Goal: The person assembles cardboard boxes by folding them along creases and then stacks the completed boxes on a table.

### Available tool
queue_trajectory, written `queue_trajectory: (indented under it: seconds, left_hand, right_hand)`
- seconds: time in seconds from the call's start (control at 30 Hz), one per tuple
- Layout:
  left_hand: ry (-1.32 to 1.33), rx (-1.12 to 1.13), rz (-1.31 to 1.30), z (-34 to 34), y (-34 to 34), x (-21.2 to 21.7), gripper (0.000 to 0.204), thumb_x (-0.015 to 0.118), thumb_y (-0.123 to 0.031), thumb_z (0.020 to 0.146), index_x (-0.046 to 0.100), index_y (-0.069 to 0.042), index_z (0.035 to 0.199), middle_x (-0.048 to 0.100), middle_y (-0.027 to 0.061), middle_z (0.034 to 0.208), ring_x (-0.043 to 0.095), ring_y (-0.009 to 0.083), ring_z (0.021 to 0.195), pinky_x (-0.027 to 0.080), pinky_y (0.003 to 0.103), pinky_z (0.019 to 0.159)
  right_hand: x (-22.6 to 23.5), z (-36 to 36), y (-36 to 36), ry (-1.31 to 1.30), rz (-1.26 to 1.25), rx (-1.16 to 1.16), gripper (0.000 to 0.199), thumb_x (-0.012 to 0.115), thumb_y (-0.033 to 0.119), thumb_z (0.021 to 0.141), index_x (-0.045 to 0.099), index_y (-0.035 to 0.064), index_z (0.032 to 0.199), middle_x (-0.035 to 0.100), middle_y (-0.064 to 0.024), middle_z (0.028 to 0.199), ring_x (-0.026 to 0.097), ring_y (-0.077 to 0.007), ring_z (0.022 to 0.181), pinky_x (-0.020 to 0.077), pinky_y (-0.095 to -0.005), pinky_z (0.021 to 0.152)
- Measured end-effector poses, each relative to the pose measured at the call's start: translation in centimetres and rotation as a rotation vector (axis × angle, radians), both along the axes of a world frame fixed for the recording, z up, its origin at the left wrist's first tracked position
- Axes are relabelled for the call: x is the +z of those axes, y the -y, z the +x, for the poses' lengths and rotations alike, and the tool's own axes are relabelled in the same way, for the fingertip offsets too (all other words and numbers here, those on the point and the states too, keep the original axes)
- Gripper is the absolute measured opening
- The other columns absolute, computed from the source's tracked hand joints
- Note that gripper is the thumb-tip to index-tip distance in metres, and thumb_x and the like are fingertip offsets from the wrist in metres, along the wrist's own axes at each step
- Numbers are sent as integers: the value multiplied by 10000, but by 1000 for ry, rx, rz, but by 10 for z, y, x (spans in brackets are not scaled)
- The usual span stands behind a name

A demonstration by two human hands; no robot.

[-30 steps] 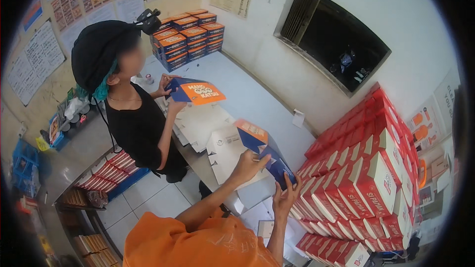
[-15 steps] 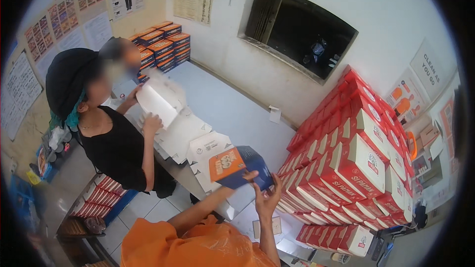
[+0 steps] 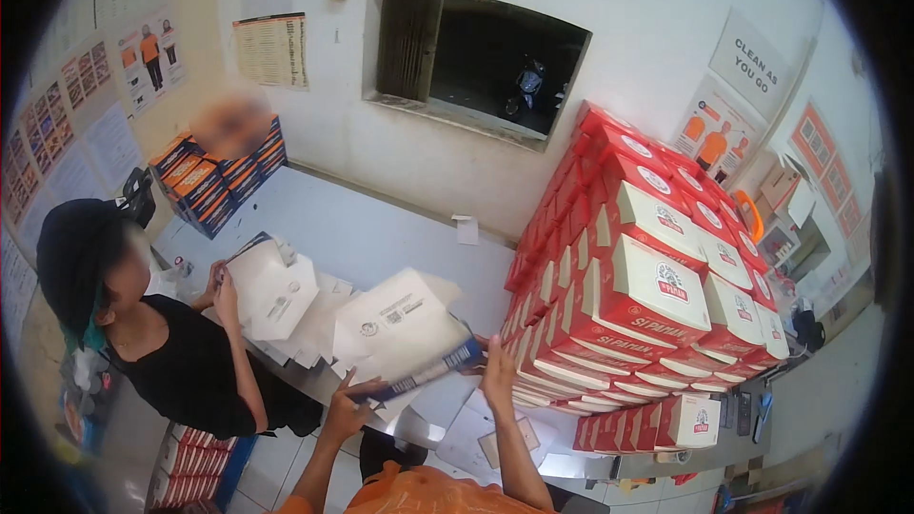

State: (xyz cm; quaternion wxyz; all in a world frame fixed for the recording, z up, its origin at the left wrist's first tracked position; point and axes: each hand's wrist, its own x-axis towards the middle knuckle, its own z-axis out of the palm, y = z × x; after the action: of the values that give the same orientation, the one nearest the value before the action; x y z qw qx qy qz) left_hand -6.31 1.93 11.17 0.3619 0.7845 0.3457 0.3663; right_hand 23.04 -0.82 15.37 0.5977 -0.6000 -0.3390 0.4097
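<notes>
A part-folded cardboard food box point(image 3: 405, 319) is held up over the near side of the table, its white face and flaps upward and a blue printed side toward me. My left hand point(image 3: 348, 407) grips the left end of that blue side, thumb along its edge. At the box's right end, my right hand point(image 3: 497, 379) has its fingers raised and closed against the edge; part of that hold is hidden. Underneath and to the left lie several flat white box blanks point(image 3: 314, 328). A co-worker in black to my left holds another opened white box blank point(image 3: 276, 290).
Red and white boxes point(image 3: 638, 286) rise in a tall stack close by my right arm. Blue and orange boxes point(image 3: 195, 186) are piled at the table's far left corner. A small white paper point(image 3: 466, 229) lies on the white table point(image 3: 390, 228) near the wall with the window opening.
My view has turned to the right. The box has been turned over from its orange and blue printed face to its white face. My left hand has shifted to its left end.
</notes>
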Motion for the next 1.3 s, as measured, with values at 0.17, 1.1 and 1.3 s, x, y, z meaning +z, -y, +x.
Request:
queue_trajectory:
  seconds: [0.17,1.1,1.3]
  left_hand:
    - [411,246,-658,39,6,-4,289,633,-172,933,569,10,1148,661,93,996,657,145,872,588,336,674]
    - [992,-21,-1089,118,2,40,402,683,-197,914,497,-11,1218,617,104,1093,624,188,998,539,352,860]
    - [650,-135,-985,104,-13,47,330,646,-224,940,583,21,1152,663,89,997,663,152,874,554,268,754]
  right_hand:
    - [3,-51,26,698,317,374,743,776,145,796,392,79,1429,449,-143,1437,466,-293,1296,488,-423,979]
    - [0,-42,20,667,351,90,512,819,163,742,567,31,1167,542,-214,1314,547,-365,1196,479,-418,952]
    - [-11,-48,29,797,381,37,612,801,178,756,541,52,1295,557,-178,1301,587,-355,1126,514,-402,917]
